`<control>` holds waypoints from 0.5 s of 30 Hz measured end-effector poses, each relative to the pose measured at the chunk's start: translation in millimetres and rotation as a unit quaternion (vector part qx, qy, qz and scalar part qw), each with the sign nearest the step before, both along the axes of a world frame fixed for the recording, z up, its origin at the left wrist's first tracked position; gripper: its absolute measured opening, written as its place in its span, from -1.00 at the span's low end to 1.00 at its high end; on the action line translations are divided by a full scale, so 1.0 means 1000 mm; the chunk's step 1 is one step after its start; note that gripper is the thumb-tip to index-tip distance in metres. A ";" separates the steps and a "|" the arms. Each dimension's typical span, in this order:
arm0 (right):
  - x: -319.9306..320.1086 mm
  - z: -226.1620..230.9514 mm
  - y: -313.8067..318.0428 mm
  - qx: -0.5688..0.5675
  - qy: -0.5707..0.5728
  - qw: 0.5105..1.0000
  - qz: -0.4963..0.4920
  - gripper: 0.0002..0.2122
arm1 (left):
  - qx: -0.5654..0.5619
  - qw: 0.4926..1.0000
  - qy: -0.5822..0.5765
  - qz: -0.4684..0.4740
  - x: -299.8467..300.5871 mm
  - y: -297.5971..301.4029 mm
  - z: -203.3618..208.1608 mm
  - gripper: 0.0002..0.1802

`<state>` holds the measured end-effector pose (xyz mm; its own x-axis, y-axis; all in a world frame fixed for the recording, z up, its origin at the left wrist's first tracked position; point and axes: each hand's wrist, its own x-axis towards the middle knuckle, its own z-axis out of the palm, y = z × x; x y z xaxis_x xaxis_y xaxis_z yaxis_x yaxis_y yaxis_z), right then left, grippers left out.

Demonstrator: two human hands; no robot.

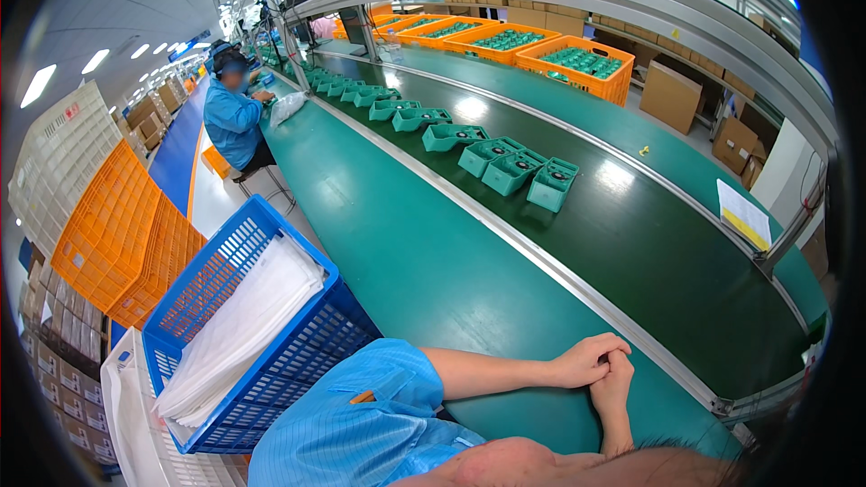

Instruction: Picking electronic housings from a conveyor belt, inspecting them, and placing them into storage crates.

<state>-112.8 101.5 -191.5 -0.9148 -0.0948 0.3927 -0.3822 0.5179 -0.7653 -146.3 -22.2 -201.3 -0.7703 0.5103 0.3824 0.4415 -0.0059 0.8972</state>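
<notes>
My left hand (pixel 579 362) and my right hand (pixel 613 384) are clasped at the near end of the green worktop (pixel 388 243). Their fingers are closed against each other, and I see no object in or between them. My left forearm lies along the worktop, coming out of a short blue sleeve. Beyond the metal rail, the dark green conveyor belt (pixel 649 261) carries a row of teal trays. The nearest teal tray (pixel 552 186) is well away from my hands and holds a dark part.
To my left is a blue crate (pixel 334 334) with white sheets, beside stacked orange crates (pixel 126 234). A co-worker (pixel 233 117) in blue sits farther along the bench. Orange crates (pixel 577 68) filled with green pieces line the far side. Papers (pixel 744 216) hang at right.
</notes>
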 end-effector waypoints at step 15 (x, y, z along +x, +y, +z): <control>-0.001 -0.006 0.002 0.002 0.001 1.000 0.001 -0.88 | 0.002 1.000 0.006 0.004 0.000 0.000 0.001 -0.61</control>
